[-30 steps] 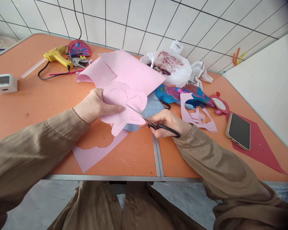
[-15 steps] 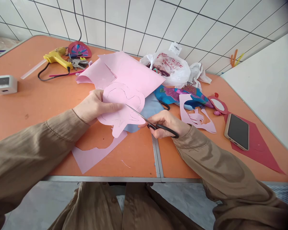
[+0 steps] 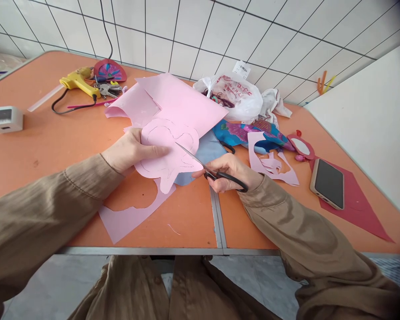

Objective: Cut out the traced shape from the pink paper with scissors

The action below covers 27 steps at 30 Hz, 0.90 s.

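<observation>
My left hand (image 3: 128, 150) pinches a pink paper cutout (image 3: 183, 158) with its thumb on top; the fingers underneath are mostly hidden. Dark curved lines are drawn on the cutout, which has a rounded body and pointed lobes below. My right hand (image 3: 231, 171) grips black-handled scissors (image 3: 200, 162), their blades lying across the cutout with the tip near its middle. Below the cutout, a pink paper offcut (image 3: 130, 220) rests on the table. Larger pink sheets (image 3: 190, 102) lie just behind, and a blue sheet (image 3: 208, 151) shows partly under the cutout.
A yellow glue gun (image 3: 78, 82), keys (image 3: 109, 90) and a white cube (image 3: 6, 119) are on the left of the orange table (image 3: 53, 178). Toward the right are a plastic bag (image 3: 243, 100), patterned blue fabric (image 3: 233, 133), pink scraps (image 3: 270, 164) and a phone (image 3: 328, 183) on red paper (image 3: 363, 209).
The cutout has tilted slightly in my left hand, and its lower lobe has shifted a little to the right. Both hands keep their hold, and the scissors stay nearly in place.
</observation>
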### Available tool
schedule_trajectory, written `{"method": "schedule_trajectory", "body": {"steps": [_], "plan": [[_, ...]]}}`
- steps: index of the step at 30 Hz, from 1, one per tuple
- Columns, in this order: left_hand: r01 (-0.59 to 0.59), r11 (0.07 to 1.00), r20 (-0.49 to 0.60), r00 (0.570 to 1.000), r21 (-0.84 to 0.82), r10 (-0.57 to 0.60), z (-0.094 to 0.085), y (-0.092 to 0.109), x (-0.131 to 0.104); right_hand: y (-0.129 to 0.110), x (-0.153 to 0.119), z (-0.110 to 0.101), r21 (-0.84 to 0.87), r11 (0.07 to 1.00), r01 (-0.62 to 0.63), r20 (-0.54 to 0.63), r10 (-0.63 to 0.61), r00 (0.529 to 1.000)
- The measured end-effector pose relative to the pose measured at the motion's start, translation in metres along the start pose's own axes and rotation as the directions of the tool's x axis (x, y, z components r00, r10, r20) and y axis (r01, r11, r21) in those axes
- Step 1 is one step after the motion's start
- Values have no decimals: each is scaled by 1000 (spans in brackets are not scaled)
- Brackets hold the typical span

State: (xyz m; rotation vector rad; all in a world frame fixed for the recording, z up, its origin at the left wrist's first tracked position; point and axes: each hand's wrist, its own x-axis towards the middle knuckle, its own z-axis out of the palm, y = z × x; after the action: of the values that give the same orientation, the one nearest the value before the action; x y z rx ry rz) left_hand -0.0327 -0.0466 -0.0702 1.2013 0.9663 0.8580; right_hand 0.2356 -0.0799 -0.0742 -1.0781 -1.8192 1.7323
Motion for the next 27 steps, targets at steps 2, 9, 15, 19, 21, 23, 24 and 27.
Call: {"method": "schedule_trajectory", "body": {"steps": [2, 9, 15, 19, 21, 23, 24, 27], "plan": [[12, 1000, 2, 1000, -8, -12, 0, 0, 0, -1, -1, 0, 1, 1000, -13, 1, 13, 1000], [14, 1000, 21, 1000, -3, -14, 0, 3, -2, 0, -3, -3, -28, 999, -19, 35, 20, 999], [66, 996, 24, 998, -64, -65, -1, 6, -1, 14, 3, -5, -26, 999, 35, 49, -34, 998], [54, 995, 5, 999, -84, -54, 1, 7, -4, 21, 8, -6, -26, 996, 80, 68, -78, 995], [60, 995, -12, 998, -76, -62, 2, 8, -4, 19, 7, -5, -35, 997, 68, 65, -66, 996], [64, 994, -13, 998, -84, -66, 2, 8, -4, 13, 4, -3, -43, 998, 36, 42, -34, 999], [65, 993, -3, 998, -95, -66, 1, 7, -3, 9, 2, -2, -45, 999, 18, 29, -17, 999], [67, 992, 27, 998, -105, -65, -1, 5, -1, 1, -2, 1, -40, 999, -13, -4, 13, 1000]]}}
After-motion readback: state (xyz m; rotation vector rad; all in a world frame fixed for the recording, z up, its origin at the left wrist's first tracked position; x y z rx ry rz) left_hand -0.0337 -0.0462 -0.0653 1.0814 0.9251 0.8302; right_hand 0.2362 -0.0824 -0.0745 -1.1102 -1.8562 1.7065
